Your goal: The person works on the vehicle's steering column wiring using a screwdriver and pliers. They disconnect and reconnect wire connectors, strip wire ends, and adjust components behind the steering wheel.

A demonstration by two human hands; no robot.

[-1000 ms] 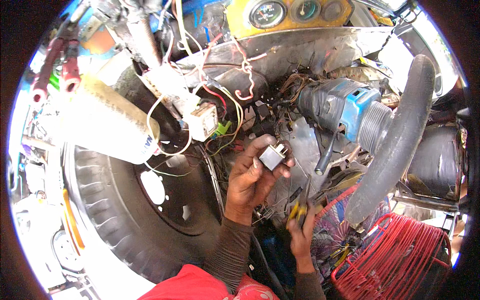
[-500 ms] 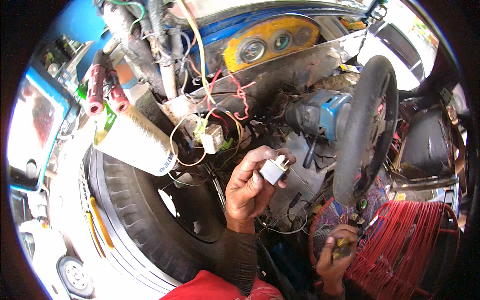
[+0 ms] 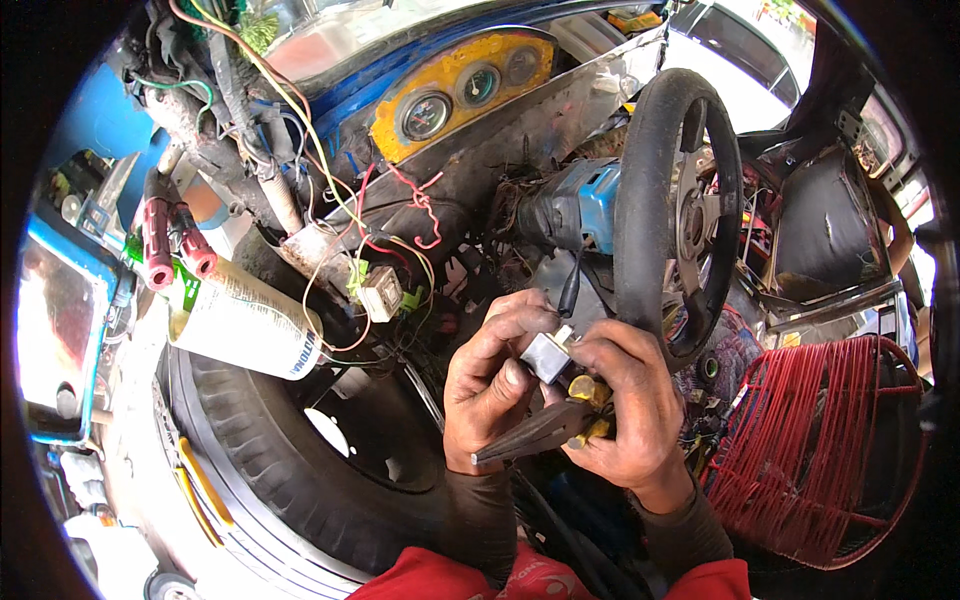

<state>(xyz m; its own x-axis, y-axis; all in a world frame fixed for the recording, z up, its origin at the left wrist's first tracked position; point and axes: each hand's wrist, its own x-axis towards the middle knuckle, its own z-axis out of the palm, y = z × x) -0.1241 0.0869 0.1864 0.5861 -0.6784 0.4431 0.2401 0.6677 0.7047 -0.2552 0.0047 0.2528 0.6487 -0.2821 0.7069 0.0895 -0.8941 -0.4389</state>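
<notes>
My left hand (image 3: 480, 390) holds a small grey cube-shaped component (image 3: 545, 355) with a pale top, like a relay. My right hand (image 3: 635, 410) grips pliers (image 3: 530, 432) with yellow handles and long dark jaws pointing down-left, below the component; its thumb and index finger reach the component's top. A dark stalk (image 3: 570, 285) stands just behind my hands, below a blue-and-black steering column housing (image 3: 585, 205). Loose wires and a white connector (image 3: 382, 293) hang at the upper left of my hands.
A steering wheel (image 3: 645, 190), yellow gauge panel (image 3: 440, 100), black seat (image 3: 830, 225) and red corded chair (image 3: 800, 440) surround me. A large tyre (image 3: 245, 440) lies lower left, with yellow-handled tools (image 3: 205, 490) beside it. Red-handled tools (image 3: 158, 240) rest near a white container (image 3: 240, 320).
My right hand with the pliers has moved up and left to meet the component in my left hand. The view has shifted, bringing more of the steering wheel and seat into sight.
</notes>
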